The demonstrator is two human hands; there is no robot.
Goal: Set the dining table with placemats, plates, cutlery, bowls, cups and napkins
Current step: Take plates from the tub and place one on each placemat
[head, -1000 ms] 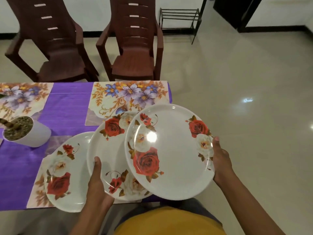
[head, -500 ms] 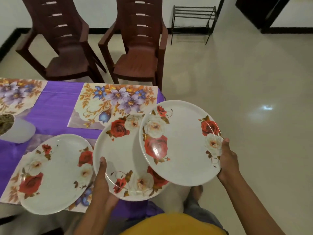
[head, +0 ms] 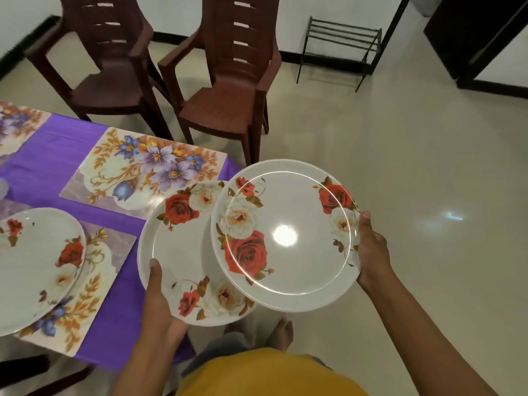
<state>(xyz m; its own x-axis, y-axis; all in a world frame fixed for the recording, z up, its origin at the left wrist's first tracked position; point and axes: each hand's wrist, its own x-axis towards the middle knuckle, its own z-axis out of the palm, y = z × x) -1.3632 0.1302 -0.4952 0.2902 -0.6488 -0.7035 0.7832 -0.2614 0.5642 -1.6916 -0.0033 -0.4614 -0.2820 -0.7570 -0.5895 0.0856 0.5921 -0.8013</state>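
Carrying two rose-printed plates at once, the person has one in each hand. The left hand [head: 160, 304] grips the near rim of the lower plate [head: 183, 252], thumb lying on top of the rim and fingers hidden beneath. The right hand [head: 370, 252] holds the upper plate [head: 285, 235] by its right edge, thumb hooked over the rim. The upper plate overlaps the lower one's right side; whether they touch cannot be told.

Both plates look stiff, thin and glossy, and a bright glare on the upper one suggests a slick surface, so they would likely slide in a loose grip. They seem light enough for one hand each, but held by a single edge each plate wants to tip away from the hand. The raised rim, thumb above and fingers spread below, is the sensible hold.

Ahead of the left hand lies a bare floral placemat [head: 143, 172] on the purple tablecloth [head: 57, 155], the likely spot for the next plate. To the left of that hand, a third plate [head: 34, 267] already sits on a placemat [head: 94, 275]. Two brown chairs [head: 228, 90] stand beyond the table.
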